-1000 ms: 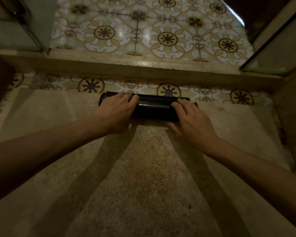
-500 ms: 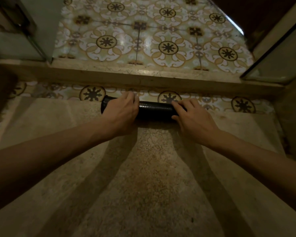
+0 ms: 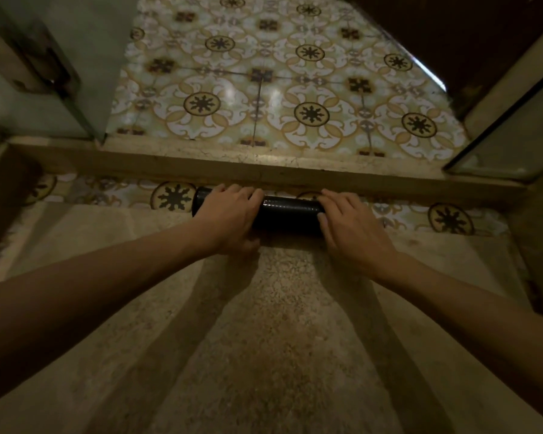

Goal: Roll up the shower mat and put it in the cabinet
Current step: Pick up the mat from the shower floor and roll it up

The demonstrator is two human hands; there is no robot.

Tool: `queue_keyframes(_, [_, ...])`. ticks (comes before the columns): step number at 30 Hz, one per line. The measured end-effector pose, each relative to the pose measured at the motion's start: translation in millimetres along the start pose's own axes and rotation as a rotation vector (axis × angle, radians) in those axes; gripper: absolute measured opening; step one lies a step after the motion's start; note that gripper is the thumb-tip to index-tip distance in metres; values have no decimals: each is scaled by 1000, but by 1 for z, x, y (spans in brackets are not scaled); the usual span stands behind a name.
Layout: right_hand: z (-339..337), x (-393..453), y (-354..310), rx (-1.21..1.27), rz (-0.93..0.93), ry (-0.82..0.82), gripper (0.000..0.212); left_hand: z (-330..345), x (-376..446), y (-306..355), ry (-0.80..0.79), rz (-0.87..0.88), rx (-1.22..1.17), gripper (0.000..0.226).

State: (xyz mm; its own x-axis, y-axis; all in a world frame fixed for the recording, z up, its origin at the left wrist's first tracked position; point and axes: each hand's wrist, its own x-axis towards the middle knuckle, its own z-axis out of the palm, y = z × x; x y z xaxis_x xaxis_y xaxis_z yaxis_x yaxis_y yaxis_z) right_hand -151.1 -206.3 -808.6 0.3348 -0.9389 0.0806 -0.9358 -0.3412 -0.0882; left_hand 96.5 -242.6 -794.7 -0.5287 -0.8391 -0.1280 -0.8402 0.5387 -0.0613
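The shower mat [image 3: 287,213] is a black roll lying crosswise on the speckled shower floor, close against the raised stone curb [image 3: 389,180]. My left hand [image 3: 229,217] wraps over its left part, thumb underneath on the near side. My right hand [image 3: 353,228] covers its right end, fingers curled over the top. Only the middle of the roll and its left tip show between and beside my hands. No cabinet is in view.
Beyond the curb lies a patterned tile floor [image 3: 264,98]. A glass panel with a hinge [image 3: 38,76] stands at the left, another glass panel [image 3: 514,142] at the right. Dark walls close in on both sides of the shower floor [image 3: 264,339].
Both hands have pushed the roll farther away, up to the curb, and closed more tightly around it. The roll's right end is now covered by my right hand.
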Motion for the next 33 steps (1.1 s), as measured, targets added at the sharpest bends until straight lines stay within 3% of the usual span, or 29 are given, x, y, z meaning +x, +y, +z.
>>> queue_keyframes(5, [3, 7, 1, -97, -2, -98, 95, 6, 11, -1, -13, -7, 55, 105])
queue_keyframes(9, [6, 25, 7, -132, -17, -128, 104, 9, 23, -9, -26, 0, 15, 107])
queue_keyframes(15, [5, 54, 20, -119, -20, -240, 100, 10, 48, -23, -58, 8, -43, 86])
queue_keyframes(24, [8, 59, 27, -75, -28, -189, 84, 11, 57, -32, -107, 72, -104, 73])
queue_keyframes(29, [10, 44, 21, -91, -58, -53, 67, 8, 43, -29, 2, 89, -34, 67])
queue_keyframes(33, [-5, 34, 9, -103, -107, -100, 69, 0, 20, -20, -11, 68, 7, 72])
